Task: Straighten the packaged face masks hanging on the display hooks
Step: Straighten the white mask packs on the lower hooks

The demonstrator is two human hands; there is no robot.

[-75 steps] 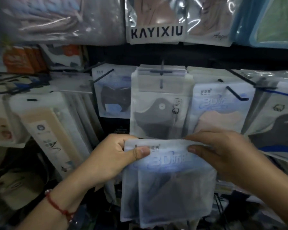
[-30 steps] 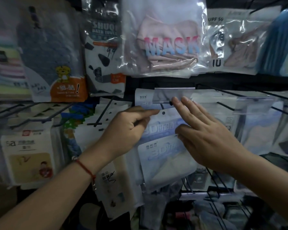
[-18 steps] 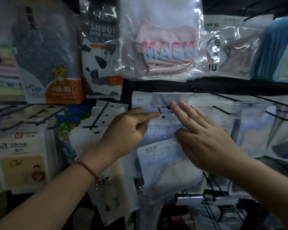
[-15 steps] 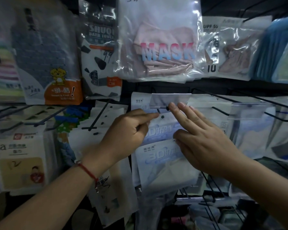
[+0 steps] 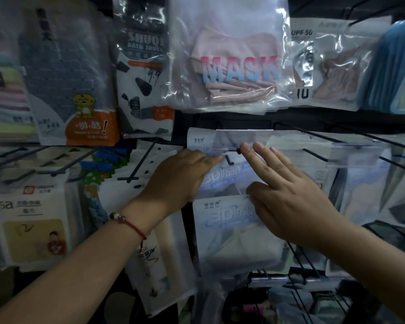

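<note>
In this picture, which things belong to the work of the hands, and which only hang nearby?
Job:
left hand, on the upper mask packet
right hand, holding the lower mask packet
hook

Only nearby:
pink MASK bag
bath towel packet
tiger packet

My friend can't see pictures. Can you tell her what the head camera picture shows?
Two hands work at a white 3D mask packet hanging on a black display hook: the left hand holds its upper left edge, and the right hand lays straight fingers across it while its thumb pinches a second packet lower down. Above hangs a clear bag marked MASK.
</note>
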